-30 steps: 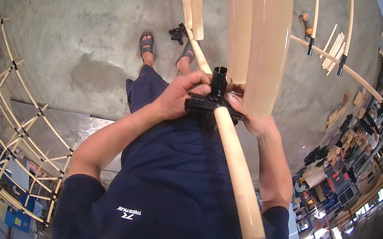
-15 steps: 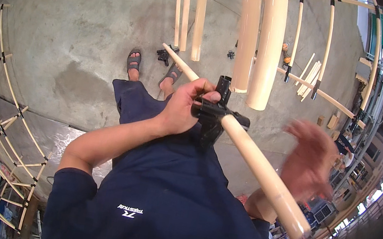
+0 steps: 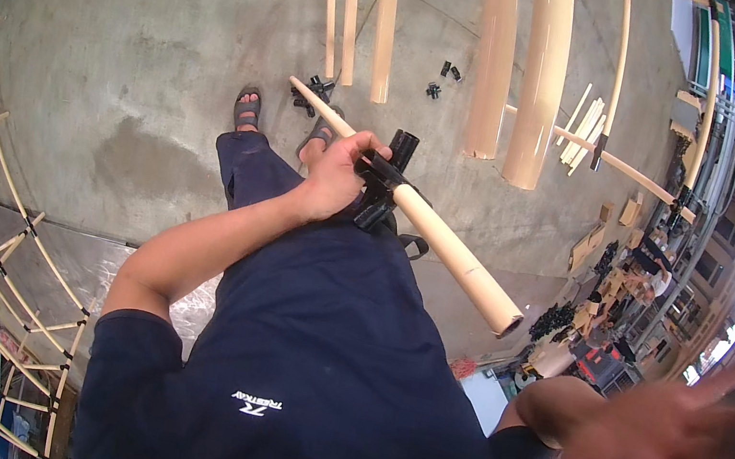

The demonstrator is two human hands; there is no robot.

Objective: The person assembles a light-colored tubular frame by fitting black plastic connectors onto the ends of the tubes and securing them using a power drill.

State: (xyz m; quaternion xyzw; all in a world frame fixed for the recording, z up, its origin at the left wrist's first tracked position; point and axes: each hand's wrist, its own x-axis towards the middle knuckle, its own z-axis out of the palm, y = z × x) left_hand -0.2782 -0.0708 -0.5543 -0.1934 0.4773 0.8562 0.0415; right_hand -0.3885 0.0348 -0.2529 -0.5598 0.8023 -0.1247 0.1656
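Left hand: was clamped on the black connector, near the navy cloth shirt.
Right hand: was splayed and blurred at the view's right — well apart from the left.
Tubes: were stubby, black, branching several ways.
Pale pole: was smooth, round and glossy; it jutted from both sides of the connector, one end hollow.
Floor: was grey concrete — scuffed and stained.

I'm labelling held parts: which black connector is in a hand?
The connector in the left hand, a cream pipe jutting from it; other connectors lie on the floor or sit on frame poles.
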